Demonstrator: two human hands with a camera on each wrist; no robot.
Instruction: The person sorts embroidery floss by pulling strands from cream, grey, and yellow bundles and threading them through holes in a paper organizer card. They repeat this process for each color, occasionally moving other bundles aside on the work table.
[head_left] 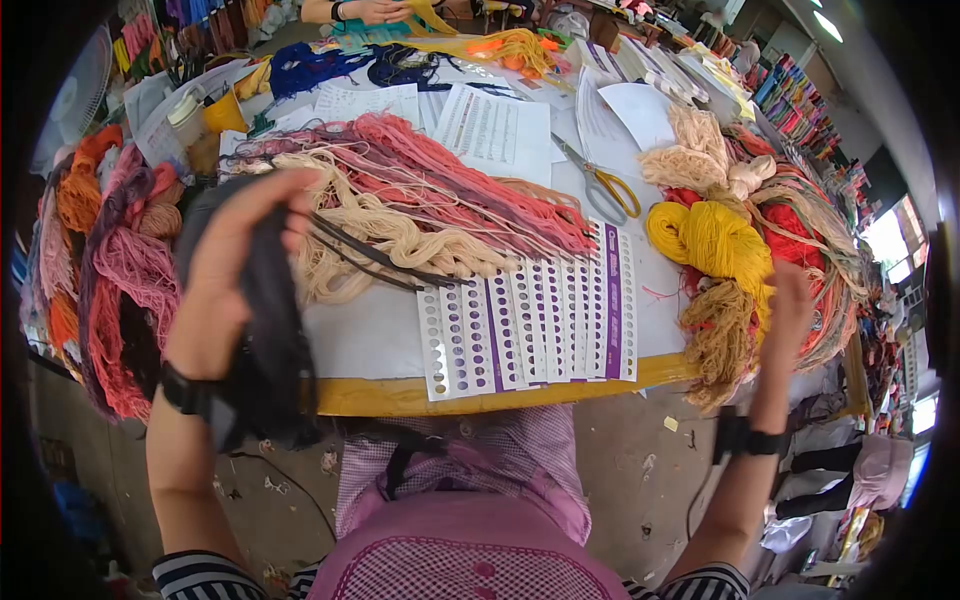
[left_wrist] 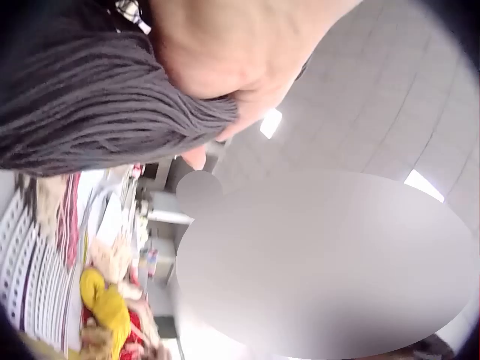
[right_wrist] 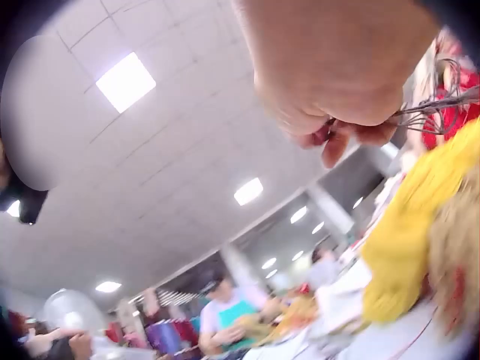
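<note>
Gripping the charcoal skein at near left, the left hand curls its fingers round it; the blurred right hand, beside yellow yarn, seems to pinch thin grey strands.

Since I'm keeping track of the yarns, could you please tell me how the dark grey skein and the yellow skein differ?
Colour: the dark grey skein is near black, while the yellow skein is bright.
Pose: the left hand holds the dark grey skein; the yellow skein lies among other yarn bundles.
Shape: the dark grey skein hangs down, whereas the yellow skein is bunched up.
Both consist of many thin strands.
</note>
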